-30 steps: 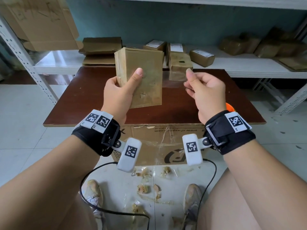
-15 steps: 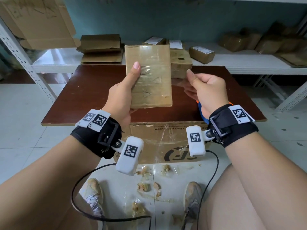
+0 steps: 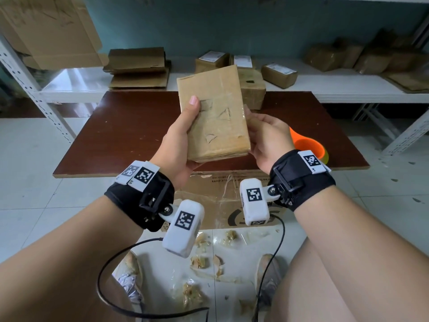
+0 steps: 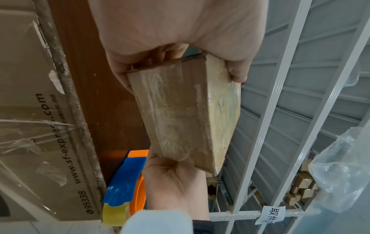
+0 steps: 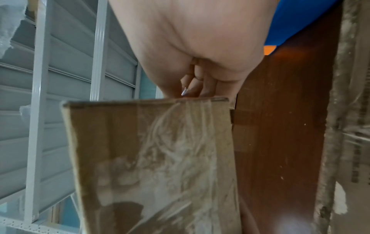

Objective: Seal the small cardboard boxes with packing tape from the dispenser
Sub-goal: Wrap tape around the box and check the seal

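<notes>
I hold a small flat cardboard box (image 3: 214, 112) in the air above the brown table (image 3: 130, 126), its wide taped face toward me. My left hand (image 3: 180, 140) grips its left edge, thumb on the front face. My right hand (image 3: 267, 135) holds the right edge, fingers curled behind it. The left wrist view shows the box (image 4: 184, 110) end-on between both hands, wrinkled clear tape on it. In the right wrist view the box (image 5: 156, 158) fills the lower frame. The orange and blue tape dispenser (image 3: 308, 145) lies on the table behind my right wrist, and the dispenser (image 4: 128, 183) also appears below the box.
Another small taped box (image 3: 251, 91) stands at the table's far edge. The white shelf (image 3: 348, 84) behind carries several labelled parcels and flattened cardboard (image 3: 139, 68). A large printed carton (image 3: 222, 201) sits under the table. Tape scraps litter the tiled floor (image 3: 204, 259) by my feet.
The box turned from edge-on to its wide face toward me and came lower. My right hand, apart from it earlier, now holds its right edge.
</notes>
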The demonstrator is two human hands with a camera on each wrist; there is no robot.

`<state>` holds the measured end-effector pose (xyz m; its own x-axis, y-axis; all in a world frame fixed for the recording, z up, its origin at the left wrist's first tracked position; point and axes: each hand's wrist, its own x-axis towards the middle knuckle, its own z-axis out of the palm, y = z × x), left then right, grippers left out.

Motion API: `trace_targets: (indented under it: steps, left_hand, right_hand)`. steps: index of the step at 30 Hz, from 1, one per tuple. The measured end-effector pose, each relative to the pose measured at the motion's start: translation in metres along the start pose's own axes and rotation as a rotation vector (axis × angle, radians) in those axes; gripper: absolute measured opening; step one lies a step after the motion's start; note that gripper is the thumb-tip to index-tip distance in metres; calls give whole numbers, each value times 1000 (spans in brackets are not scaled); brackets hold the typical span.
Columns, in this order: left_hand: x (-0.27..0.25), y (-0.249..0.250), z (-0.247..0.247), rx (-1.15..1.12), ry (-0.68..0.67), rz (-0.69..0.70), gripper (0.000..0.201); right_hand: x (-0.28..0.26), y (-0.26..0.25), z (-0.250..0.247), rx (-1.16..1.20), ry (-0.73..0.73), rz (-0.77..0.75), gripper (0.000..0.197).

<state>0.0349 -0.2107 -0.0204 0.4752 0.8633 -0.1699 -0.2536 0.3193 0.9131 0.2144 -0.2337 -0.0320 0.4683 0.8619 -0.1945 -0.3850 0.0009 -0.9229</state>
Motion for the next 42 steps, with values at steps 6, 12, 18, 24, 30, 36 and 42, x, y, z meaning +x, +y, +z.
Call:
trace_targets:
  steps: [6, 12, 18, 24, 30, 36, 42]
  left_hand:
    - [-10, 6, 6, -86, 30, -40, 58]
    - [-15, 14, 11, -158, -10, -103, 55]
    - [-16, 39, 3, -129, -85, -177, 60]
    - [-15, 43, 1, -134, -158, -271, 76]
    - [-10, 30, -1, -181, -79, -365, 88]
    - [-9, 22, 3, 104, 59, -183, 68]
    - [-12, 21, 8, 177, 173, -83, 74]
  right_hand:
    - [-11, -8, 2, 197, -223, 147, 46]
    - [-20, -18, -1, 440, -485, 440, 62]
    - [-19, -22, -14, 431, -679, 430, 84]
    - [-4, -14, -14, 284, -768, 383, 95]
    - [-9, -20, -7, 355, -500, 498, 74]
    - [-1, -21, 1, -112, 56, -14, 15]
    - [-13, -20, 24, -307, -70, -6, 25]
